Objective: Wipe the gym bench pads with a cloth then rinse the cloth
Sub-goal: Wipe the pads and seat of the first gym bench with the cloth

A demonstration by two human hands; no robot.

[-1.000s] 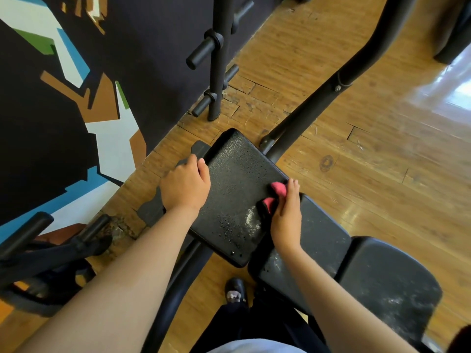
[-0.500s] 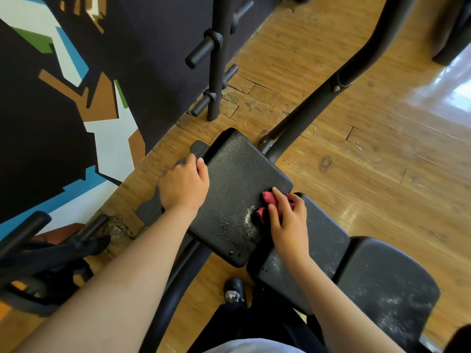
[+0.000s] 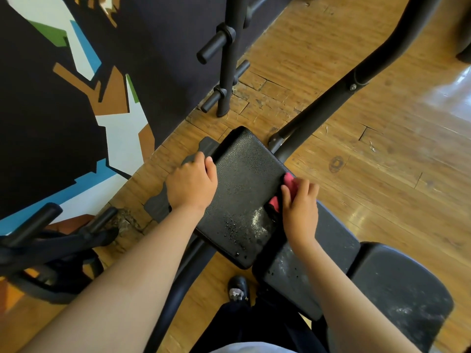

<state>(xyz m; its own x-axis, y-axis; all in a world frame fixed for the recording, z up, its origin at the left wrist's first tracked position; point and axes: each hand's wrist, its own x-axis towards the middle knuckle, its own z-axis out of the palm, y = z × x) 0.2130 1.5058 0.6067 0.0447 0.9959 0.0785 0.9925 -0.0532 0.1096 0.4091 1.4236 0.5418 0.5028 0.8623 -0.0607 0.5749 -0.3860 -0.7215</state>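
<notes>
A black textured bench pad (image 3: 244, 189) lies in the middle, speckled with water drops and a pale smear near its front right. My left hand (image 3: 191, 184) grips the pad's left edge. My right hand (image 3: 300, 210) presses a pink cloth (image 3: 289, 183) against the pad's right edge, at the gap to the second pad (image 3: 336, 240). Only part of the cloth shows past my fingers. A third pad (image 3: 397, 289), dusty and streaked, sits at the lower right.
A black frame tube (image 3: 344, 98) slants up to the right behind the pads. A post with weight pegs (image 3: 225, 59) stands by the dark patterned wall (image 3: 63, 98). More black equipment (image 3: 46, 245) sits at the left. My shoe (image 3: 237, 289) rests on the wooden floor (image 3: 382, 161).
My right hand slid the pink cloth along the pad's right edge, dipping toward me and then back up to the far corner. My left hand stayed on the left edge.
</notes>
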